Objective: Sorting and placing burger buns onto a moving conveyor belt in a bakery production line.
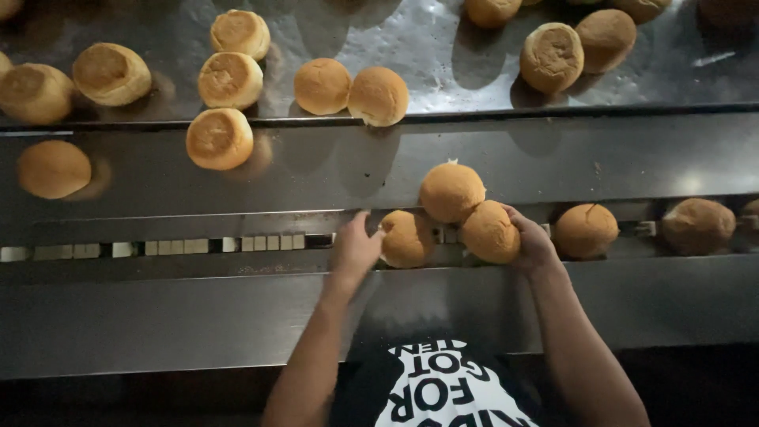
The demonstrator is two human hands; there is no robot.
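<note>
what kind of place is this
Likely an industrial bakery line: many loose buns on a steel table, a conveyor channel, and hands sorting them.
</note>
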